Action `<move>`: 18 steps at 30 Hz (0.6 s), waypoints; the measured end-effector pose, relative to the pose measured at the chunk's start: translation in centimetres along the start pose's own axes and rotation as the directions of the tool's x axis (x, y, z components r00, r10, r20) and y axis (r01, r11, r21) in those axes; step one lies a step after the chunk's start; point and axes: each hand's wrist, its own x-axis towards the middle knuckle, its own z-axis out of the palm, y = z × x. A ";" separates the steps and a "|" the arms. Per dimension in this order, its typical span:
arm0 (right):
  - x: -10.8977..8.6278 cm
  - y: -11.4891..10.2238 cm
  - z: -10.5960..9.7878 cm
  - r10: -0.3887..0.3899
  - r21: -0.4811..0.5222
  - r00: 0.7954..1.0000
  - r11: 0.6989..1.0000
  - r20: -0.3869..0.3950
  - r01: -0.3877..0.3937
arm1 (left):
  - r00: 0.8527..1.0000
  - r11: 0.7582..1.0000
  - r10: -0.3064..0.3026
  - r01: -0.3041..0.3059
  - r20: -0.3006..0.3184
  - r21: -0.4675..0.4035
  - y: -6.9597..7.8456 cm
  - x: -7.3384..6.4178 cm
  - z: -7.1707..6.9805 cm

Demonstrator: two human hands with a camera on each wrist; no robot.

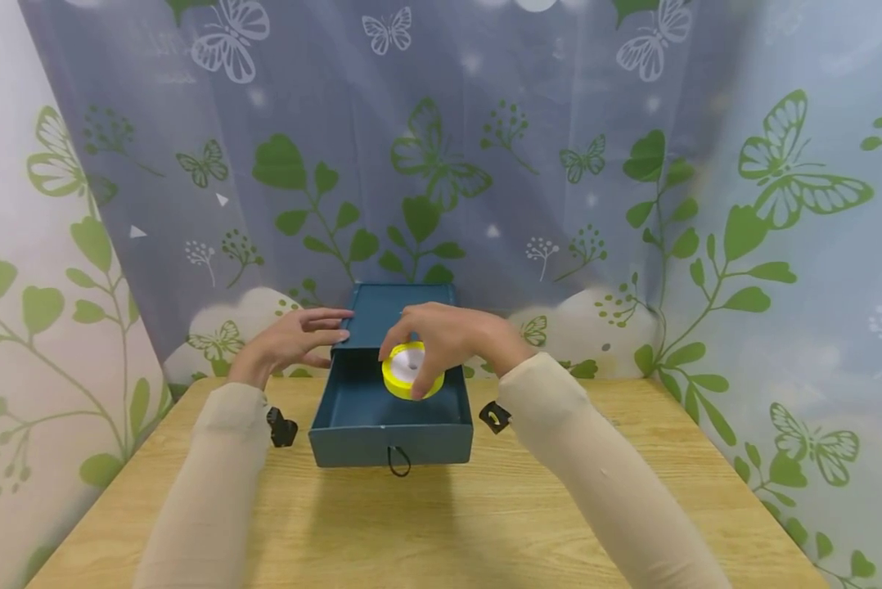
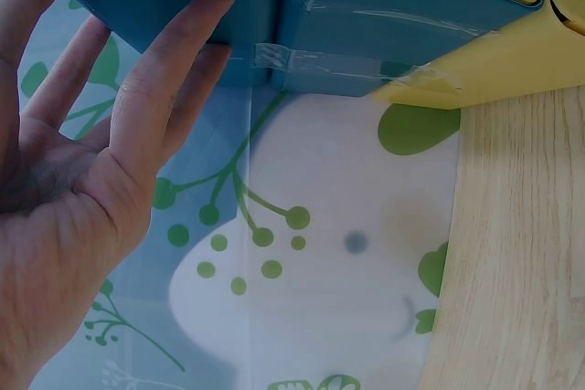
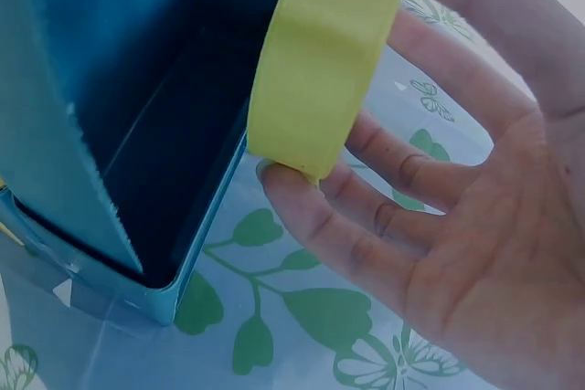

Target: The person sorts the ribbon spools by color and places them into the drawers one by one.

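Note:
A dark blue box [image 1: 385,311] stands at the back of the table, its drawer [image 1: 391,446] pulled out toward me. Above the drawer, my right hand [image 1: 452,334] pinches a roll of yellow ribbon [image 1: 406,360] with a white core. In the right wrist view, the ribbon roll [image 3: 320,70] sits between thumb and fingers, one fingertip under its edge. My left hand [image 1: 288,339] is at the box's left side, fingers mostly straight and fingertips at its edge. The left wrist view shows that hand [image 2: 101,162] against the blue box wall [image 2: 356,25].
A black cord loop [image 1: 408,466] hangs from the drawer front. Yellow panels [image 2: 512,61] adjoin the blue wall in the left wrist view. Black wrist devices [image 1: 282,429] show beside both sleeves. A butterfly-and-leaf patterned curtain [image 1: 529,188] rises behind the wooden table [image 1: 559,507].

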 end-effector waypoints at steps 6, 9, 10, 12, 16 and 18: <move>1.5 -0.5 -0.2 -0.026 -0.026 0.999 0.999 0.033 0.027 | 1.000 1.000 0.005 -0.004 0.008 -0.014 -0.1 0.0 -0.1; 2.2 -0.9 -0.2 -0.012 -0.036 0.999 0.999 0.053 0.014 | 1.000 1.000 0.010 -0.010 0.010 -0.013 -0.1 0.0 -0.1; 2.4 -1.1 -0.2 -0.005 -0.039 0.998 0.999 0.060 0.007 | 1.000 1.000 0.012 -0.011 0.010 -0.011 -0.1 0.0 -0.1; 2.7 -1.5 -0.2 0.008 -0.050 0.997 0.999 0.074 -0.004 | 1.000 1.000 0.012 -0.012 0.008 -0.008 -0.1 0.0 -0.1; 3.2 -2.2 -0.3 0.011 -0.078 0.995 0.997 0.102 -0.003 | 1.000 1.000 0.017 -0.017 0.008 -0.008 0.0 -0.1 -0.1; 3.4 -2.3 -0.2 0.009 -0.089 0.994 0.996 0.112 0.001 | 1.000 1.000 0.019 -0.019 0.011 -0.007 -0.1 0.0 -0.1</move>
